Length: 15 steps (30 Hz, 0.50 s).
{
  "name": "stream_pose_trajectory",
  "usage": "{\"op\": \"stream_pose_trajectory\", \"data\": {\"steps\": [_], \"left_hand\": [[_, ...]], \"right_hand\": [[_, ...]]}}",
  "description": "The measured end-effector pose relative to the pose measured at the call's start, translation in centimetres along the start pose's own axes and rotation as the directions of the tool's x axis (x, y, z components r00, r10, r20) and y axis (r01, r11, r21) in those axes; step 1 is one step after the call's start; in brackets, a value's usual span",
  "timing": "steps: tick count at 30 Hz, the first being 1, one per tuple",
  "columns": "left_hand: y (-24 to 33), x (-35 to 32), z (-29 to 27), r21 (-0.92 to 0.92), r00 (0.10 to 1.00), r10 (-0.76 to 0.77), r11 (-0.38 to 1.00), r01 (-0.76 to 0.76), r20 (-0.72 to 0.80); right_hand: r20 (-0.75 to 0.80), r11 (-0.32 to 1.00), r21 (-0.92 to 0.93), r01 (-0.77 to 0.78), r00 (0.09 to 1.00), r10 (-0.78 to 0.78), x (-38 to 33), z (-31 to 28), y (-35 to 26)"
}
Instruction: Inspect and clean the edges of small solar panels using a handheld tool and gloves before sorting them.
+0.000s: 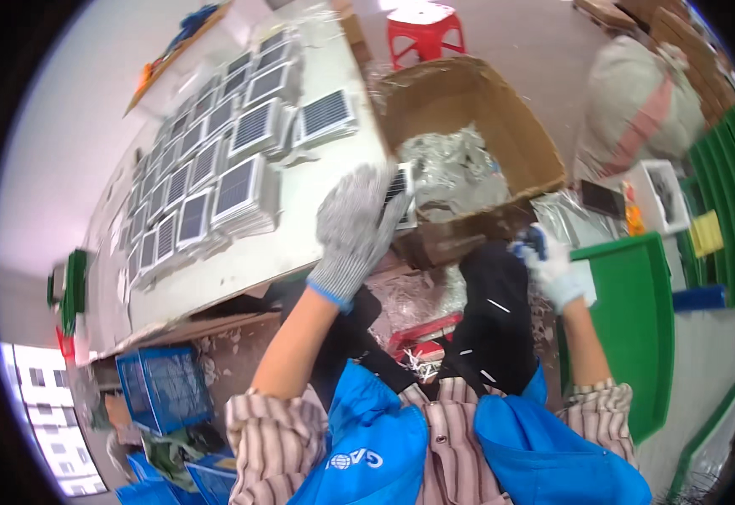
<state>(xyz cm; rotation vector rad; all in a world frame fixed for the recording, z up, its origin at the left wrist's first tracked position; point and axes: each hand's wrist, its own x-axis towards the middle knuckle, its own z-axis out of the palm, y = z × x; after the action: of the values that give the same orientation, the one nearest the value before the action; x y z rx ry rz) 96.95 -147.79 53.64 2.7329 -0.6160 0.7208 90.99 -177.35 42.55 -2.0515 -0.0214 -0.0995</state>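
Observation:
My left hand (355, 215), in a grey knit glove, is closed on a small solar panel (402, 195) at the table's right edge, beside the open cardboard box (523, 139). The panel is dark with a pale border, and the hand partly covers it. My right hand (551, 268), in a pale glove, is between my knee and the green tray (637, 295). Something dark blue (536, 242) shows at its fingers. Motion blurs it, and I cannot tell whether it is a held thing or part of the glove. Stacks of similar solar panels (237, 187) cover much of the table (300, 236).
Crumpled clear plastic (460, 168) lies in the box. A red stool (425, 32) stands beyond it. At the right are a stuffed sack (641, 105), a white bin (664, 198) and a dark flat object (601, 199). A blue crate (164, 389) sits at lower left.

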Motion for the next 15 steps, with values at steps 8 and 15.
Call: {"op": "stream_pose_trajectory", "data": {"steps": [8, 15], "left_hand": [[0.7, -0.3, 2.9, 0.075, 0.986, -0.159, 0.984, 0.163, -0.059], [1.1, 0.4, 3.3, 0.062, 0.976, -0.215, 0.975, 0.215, -0.021]], "right_hand": [[0.027, 0.867, 0.497, 0.023, 0.999, -0.042, 5.1, 13.9, -5.8], [0.391, 0.931, 0.338, 0.134, 0.881, -0.269, 4.1, 14.6, -3.8]]}}
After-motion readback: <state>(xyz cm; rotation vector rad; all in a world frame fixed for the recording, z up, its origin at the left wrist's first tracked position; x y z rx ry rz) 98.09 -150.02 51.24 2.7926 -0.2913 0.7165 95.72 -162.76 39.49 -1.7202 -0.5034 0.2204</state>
